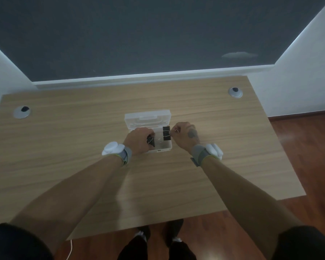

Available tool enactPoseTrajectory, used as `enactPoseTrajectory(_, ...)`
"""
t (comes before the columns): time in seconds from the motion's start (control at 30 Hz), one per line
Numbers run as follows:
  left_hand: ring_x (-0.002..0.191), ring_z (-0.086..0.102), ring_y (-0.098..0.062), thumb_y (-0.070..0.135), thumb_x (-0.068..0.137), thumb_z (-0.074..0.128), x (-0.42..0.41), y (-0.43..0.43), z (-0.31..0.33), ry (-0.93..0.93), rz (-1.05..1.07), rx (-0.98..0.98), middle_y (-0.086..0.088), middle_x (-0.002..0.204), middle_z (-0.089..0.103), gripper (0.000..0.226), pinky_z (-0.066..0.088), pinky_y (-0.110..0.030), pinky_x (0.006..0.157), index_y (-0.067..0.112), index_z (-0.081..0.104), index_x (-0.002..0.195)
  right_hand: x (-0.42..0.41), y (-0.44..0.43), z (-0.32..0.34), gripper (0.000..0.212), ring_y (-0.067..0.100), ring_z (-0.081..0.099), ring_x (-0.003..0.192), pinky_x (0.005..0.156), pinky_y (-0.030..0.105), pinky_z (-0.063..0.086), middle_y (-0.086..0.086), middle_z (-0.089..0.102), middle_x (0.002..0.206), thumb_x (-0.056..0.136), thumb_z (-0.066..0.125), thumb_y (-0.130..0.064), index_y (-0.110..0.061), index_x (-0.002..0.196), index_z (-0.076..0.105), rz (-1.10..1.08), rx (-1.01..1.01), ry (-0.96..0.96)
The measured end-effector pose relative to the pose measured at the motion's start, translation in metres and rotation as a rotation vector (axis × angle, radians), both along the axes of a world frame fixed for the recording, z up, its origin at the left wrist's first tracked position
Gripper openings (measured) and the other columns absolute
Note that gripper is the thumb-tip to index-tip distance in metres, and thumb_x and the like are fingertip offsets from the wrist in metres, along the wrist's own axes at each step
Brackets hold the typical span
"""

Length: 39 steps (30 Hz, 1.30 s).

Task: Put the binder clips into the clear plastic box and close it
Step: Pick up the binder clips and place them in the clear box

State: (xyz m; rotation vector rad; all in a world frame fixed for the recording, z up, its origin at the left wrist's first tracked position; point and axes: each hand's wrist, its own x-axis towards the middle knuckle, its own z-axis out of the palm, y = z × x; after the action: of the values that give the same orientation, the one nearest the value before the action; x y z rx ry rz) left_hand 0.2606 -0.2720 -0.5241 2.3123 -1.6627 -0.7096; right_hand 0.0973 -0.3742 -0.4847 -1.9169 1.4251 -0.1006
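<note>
A pale wood-grain bench (64, 147) is set against a dark grey wall (139, 34); white walls (308, 81) flank it, and reddish wooden floor (311, 156) is seen beside it.

No readable text, labels, brand names or numbers anywhere — the only mark is a grey oval blotch on the back of the right hand (185, 136), not legible.

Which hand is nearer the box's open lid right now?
Roughly even, the left hand marginally nearer. It is over the clear plastic box at its left side, just below the lid; the right hand is at the box's right edge.
</note>
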Motion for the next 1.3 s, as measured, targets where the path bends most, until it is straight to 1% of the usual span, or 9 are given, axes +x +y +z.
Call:
enactPoseTrajectory(0.17,0.102,0.063,-0.027,0.029,0.074,0.077,0.002,-0.004,-0.001,-0.016,-0.045,0.043,-0.003,0.109,0.070,0.036,0.052,-0.035,0.084,0.019,0.068,0.108,0.010,0.003,-0.003,0.021,0.031,0.066,0.106,0.093,0.042,0.057,0.012,0.071,0.109,0.092,0.060,-0.025,-0.012,0.095,0.076,0.040,0.000,0.027)
enactPoseTrajectory(0.2,0.100,0.064,-0.027,0.029,0.074,0.076,0.004,-0.004,0.000,-0.019,-0.052,0.051,-0.003,0.107,0.071,0.035,0.052,-0.035,0.083,0.020,0.069,0.106,0.013,0.003,-0.004,0.022,0.030,0.066,0.104,0.089,0.038,0.058,0.012,0.072,0.108,0.092,0.060,-0.024,-0.011,0.095,0.077,0.044,-0.005,0.028)
enactPoseTrajectory(0.3,0.093,0.065,-0.026,0.031,0.075,0.072,0.007,-0.005,0.002,-0.038,-0.088,0.093,-0.001,0.099,0.070,0.026,0.052,-0.034,0.076,0.020,0.068,0.099,0.020,0.005,-0.005,0.023,0.022,0.067,0.084,0.064,0.022,0.053,0.010,0.074,0.103,0.093,0.060,-0.021,-0.009,0.097,0.078,0.045,-0.010,0.038)
enactPoseTrajectory(0.33,0.091,0.065,-0.026,0.031,0.076,0.071,0.008,-0.006,0.002,-0.040,-0.100,0.107,0.000,0.096,0.068,0.023,0.050,-0.032,0.072,0.020,0.067,0.096,0.022,0.006,-0.005,0.024,0.022,0.067,0.085,0.064,0.022,0.053,0.011,0.074,0.103,0.094,0.058,-0.021,-0.008,0.098,0.078,0.056,-0.013,0.049)
enactPoseTrajectory(0.43,0.092,0.065,-0.026,0.028,0.079,0.065,0.008,-0.005,0.003,-0.043,-0.133,0.139,-0.001,0.097,0.068,0.020,0.051,-0.033,0.072,0.018,0.068,0.096,0.026,0.007,-0.006,0.029,0.028,0.067,0.101,0.088,0.036,0.059,0.014,0.073,0.109,0.096,0.053,-0.020,-0.004,0.104,0.076,0.088,-0.023,0.092)
enactPoseTrajectory(0.6,0.099,0.065,-0.028,0.024,0.083,0.061,0.008,-0.003,0.004,-0.058,-0.157,0.154,-0.004,0.107,0.069,0.029,0.053,-0.035,0.080,0.018,0.068,0.110,0.033,0.010,-0.007,0.033,0.030,0.063,0.109,0.096,0.038,0.055,0.016,0.069,0.115,0.099,0.048,-0.023,-0.002,0.112,0.070,0.119,-0.051,0.175)
enactPoseTrajectory(0.77,0.097,0.065,-0.026,0.019,0.085,0.059,0.006,0.000,0.002,-0.053,-0.146,0.146,-0.004,0.107,0.070,0.028,0.044,-0.030,0.072,0.020,0.067,0.112,0.039,0.012,-0.007,0.033,0.029,0.055,0.119,0.096,0.034,0.048,0.014,0.063,0.124,0.101,0.044,-0.024,-0.005,0.115,0.067,0.209,-0.113,0.225)
enactPoseTrajectory(1.03,0.092,0.069,-0.027,0.017,0.085,0.054,0.009,0.010,0.004,-0.058,-0.136,0.096,-0.003,0.100,0.073,0.027,0.055,-0.034,0.073,0.021,0.069,0.108,0.048,0.016,-0.012,0.038,0.029,0.059,0.117,0.098,0.035,0.051,0.018,0.059,0.129,0.104,0.039,-0.026,-0.003,0.126,0.060,0.280,-0.133,0.303)
enactPoseTrajectory(1.3,0.122,0.059,-0.030,0.018,0.087,0.057,0.016,0.015,0.007,-0.057,-0.067,0.045,-0.005,0.131,0.065,0.042,0.051,-0.043,0.099,0.017,0.064,0.128,0.048,0.022,-0.019,0.041,0.031,0.056,0.120,0.095,0.033,0.047,0.020,0.055,0.131,0.103,0.043,-0.028,0.001,0.130,0.052,0.283,-0.051,0.353)
